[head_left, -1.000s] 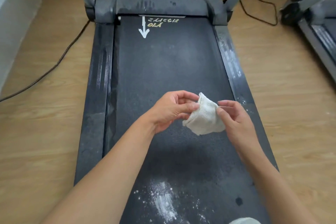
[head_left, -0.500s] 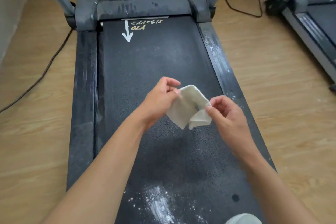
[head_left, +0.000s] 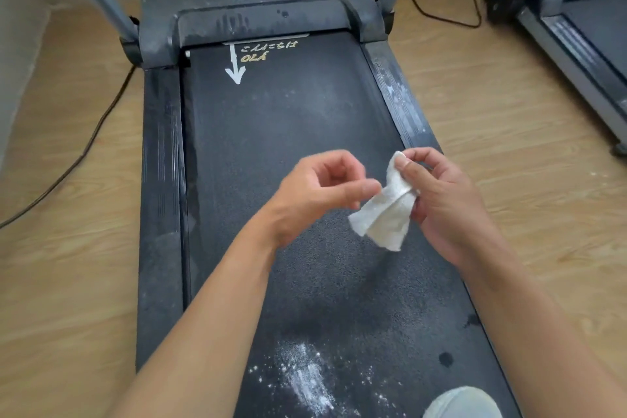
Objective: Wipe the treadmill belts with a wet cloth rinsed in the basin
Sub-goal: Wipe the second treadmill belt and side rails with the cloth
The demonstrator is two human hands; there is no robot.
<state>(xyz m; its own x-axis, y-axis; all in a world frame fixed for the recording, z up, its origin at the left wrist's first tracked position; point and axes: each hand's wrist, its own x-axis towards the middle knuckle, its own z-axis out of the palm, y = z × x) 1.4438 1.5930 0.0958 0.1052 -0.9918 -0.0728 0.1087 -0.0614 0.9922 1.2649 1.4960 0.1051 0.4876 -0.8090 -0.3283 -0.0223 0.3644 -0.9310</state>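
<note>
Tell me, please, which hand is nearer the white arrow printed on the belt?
Left. The left hand lies nearer the person and right of the white arrow; the right hand, holding the cloth, is farther right.

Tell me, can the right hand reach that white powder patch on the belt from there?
Probably yes. The right hand, holding the white cloth, hangs above the treadmill belt, and the white powder patch lies uncovered on it nearer the person, nothing between.
</note>
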